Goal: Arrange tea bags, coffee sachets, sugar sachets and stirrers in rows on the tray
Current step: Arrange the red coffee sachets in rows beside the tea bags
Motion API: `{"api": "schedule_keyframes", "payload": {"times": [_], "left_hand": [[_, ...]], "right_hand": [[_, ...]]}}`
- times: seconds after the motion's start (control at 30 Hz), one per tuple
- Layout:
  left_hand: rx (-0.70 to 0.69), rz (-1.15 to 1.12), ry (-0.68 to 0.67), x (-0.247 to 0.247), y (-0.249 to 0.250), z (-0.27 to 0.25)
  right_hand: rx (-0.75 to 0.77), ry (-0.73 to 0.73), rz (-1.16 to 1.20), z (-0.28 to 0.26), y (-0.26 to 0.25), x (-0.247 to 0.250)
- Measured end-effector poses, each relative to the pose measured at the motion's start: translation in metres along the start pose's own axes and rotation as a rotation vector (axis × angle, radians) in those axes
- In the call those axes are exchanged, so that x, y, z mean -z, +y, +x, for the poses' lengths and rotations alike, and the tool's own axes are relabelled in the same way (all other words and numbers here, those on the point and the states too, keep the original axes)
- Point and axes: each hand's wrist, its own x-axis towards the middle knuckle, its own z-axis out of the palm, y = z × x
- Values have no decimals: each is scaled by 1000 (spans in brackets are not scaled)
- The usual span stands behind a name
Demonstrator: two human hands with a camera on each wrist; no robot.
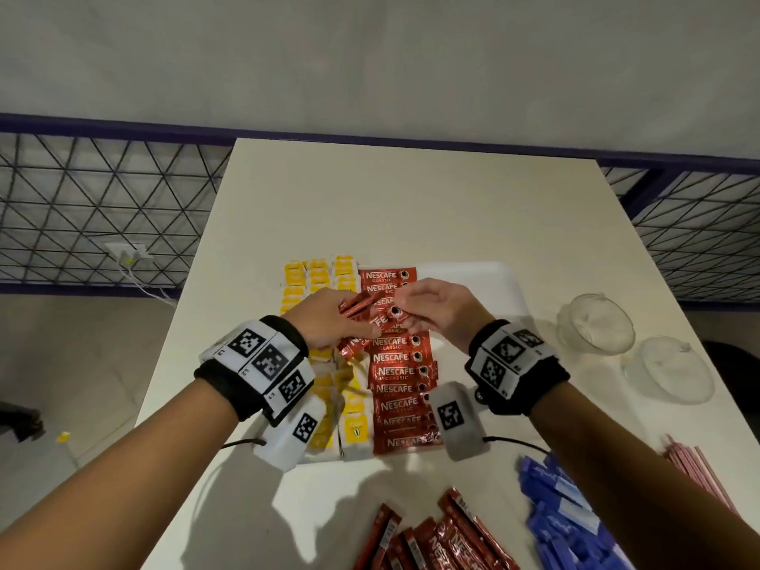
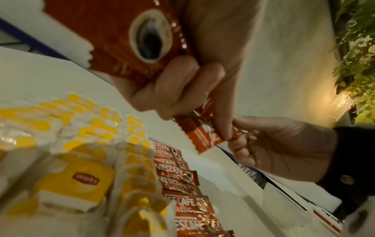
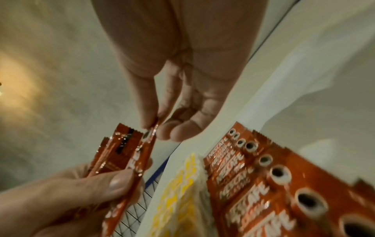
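Crinkled red foil coffee sachets (image 1: 354, 307) in left hand's (image 1: 325, 318) grip, right hand (image 1: 438, 312) pinching one.

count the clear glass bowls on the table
2, both at the right side of the table, beside the tray: one bowl farther from the person, the other bowl nearer and slightly further right. None seems hidden.

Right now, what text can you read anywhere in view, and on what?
"NESCAFE CLASSIC": red coffee sachets in a row on the tray.
"NESCAFE", partly cut off: loose red sachets at the near table edge.
Red oval logo on the yellow tea bag tag: blurred, unreadable.
Blue sachets: print unreadable.
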Motion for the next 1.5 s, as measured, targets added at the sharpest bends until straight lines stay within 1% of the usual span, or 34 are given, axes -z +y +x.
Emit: {"api": "schedule_keyframes", "payload": {"times": [0.03, 0.1, 0.17, 0.23, 0.33, 0.43, 0.53, 0.63, 0.8, 0.97, 1.13, 1.2, 1.23, 1.3, 1.4, 1.5], "left_hand": [[-3, 4, -4, 2, 0, 2], [-15, -31, 42, 7, -2, 7], [9, -85, 105, 13, -5, 10], [52, -83, 135, 22, -8, 11], [95, -121, 110, 34, -17, 14], [137, -227, 87, 42, -25, 15], [173, -353, 94, 44, -31, 16], [176, -379, 110, 46, -34, 18], [170, -447, 131, 45, -37, 18], [150, -459, 116, 43, -38, 18], [136, -605, 62, 40, -30, 9], [132, -627, 34, 38, -25, 3], [130, -626, 24, 36, -24, 1], [128, -607, 4, 31, -20, -5], [121, -568, -30, 21, -14, -15], [101, -501, -53, 11, -7, -24]], "right_hand": [[-3, -12, -41, 5, -2, 3], [-10, -5, -75, 16, -6, 10], [-1, 53, -31, 28, -8, 20], [6, 151, 59, 41, -6, 30], [-33, 268, 158, 67, 3, 39], [-100, 323, 119, 90, 12, 42], [-154, 322, 12, 105, 17, 42], [-214, 283, -144, 113, 18, 39], [-212, 304, -349, 119, 22, 40], [-232, 323, -460, 124, 26, 41], [-197, 348, -474, 117, 18, 39], [-141, 318, -456, 108, 10, 35], [-110, 274, -439, 100, 5, 32], [-70, 152, -359, 82, -7, 22], [-55, -38, -267, 54, -20, 7], [-33, -155, -253, 31, -26, -5]]}}
